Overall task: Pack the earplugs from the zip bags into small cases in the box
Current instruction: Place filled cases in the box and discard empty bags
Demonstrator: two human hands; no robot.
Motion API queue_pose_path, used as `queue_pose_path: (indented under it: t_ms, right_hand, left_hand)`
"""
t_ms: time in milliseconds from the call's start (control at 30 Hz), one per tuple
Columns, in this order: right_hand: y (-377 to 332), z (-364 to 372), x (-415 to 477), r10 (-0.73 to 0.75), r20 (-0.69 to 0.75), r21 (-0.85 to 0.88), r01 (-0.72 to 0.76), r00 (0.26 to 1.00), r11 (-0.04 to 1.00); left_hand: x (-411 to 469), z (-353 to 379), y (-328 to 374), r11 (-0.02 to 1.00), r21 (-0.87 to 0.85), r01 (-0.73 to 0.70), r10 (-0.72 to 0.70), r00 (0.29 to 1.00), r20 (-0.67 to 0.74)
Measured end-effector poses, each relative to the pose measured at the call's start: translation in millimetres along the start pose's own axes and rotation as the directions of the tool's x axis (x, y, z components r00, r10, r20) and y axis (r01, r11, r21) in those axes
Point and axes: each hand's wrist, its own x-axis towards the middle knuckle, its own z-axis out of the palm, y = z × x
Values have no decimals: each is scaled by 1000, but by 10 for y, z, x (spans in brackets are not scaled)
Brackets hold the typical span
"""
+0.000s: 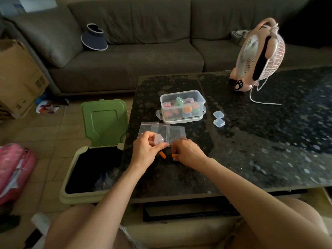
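Two orange earplugs are out of their bag, on the tabletop (251, 141) close to its left edge, toward the near side. One orange earplug (162, 154) lies just under my left hand (145, 150). The second orange earplug (174, 155) sits at the fingertips of my right hand (188, 153).

Left hand: fingers and thumb curled round a clear small case (159, 140), held just above the earplugs. Whether its lid is open I cannot tell.
Right hand: fingers curled down over the second orange earplug. Pinching or only touching, I cannot tell.

Just behind my hands, the zip bags (161, 130) lie flat, side by side; they look empty. Behind them is the box (182, 105), open-topped, holding many filled cases (186, 106) in mixed colours. To the right of the box are two empty cases (218, 114), close together.

Progress, as I judge it: well along. Most pairs seem cased and boxed. This orange pair is not yet in its case, and the case not yet in the box. The two spares suggest a little more to come, though I see no full bag.

A bin (93, 177) stands on the floor off the left edge, lid up, with clear plastic inside, probably spent bags. A fan (258, 56) stands by the far edge.
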Motion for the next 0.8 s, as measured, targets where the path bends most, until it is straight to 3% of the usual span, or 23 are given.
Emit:
queue_pose_path:
  t_ms: [200,333,500,800]
  right_hand:
    - [-136,37,56,27,-76,253,-7,997,967]
    - [-187,209,64,-72,-103,180,90,992,980]
    - [-179,256,74,-95,-127,126,111,987,986]
    - [-141,191,97,-63,-145,243,97,988,965]
  left_hand:
    - [-29,-35,63,999,-23,40,-41,999,-28]
    - [-21,-64,48,999,-13,42,-42,998,-53]
    - [-15,-66,8,999,33,43,-42,999,-30]
    - [-10,-51,-2,994,98,42,-39,999,-30]
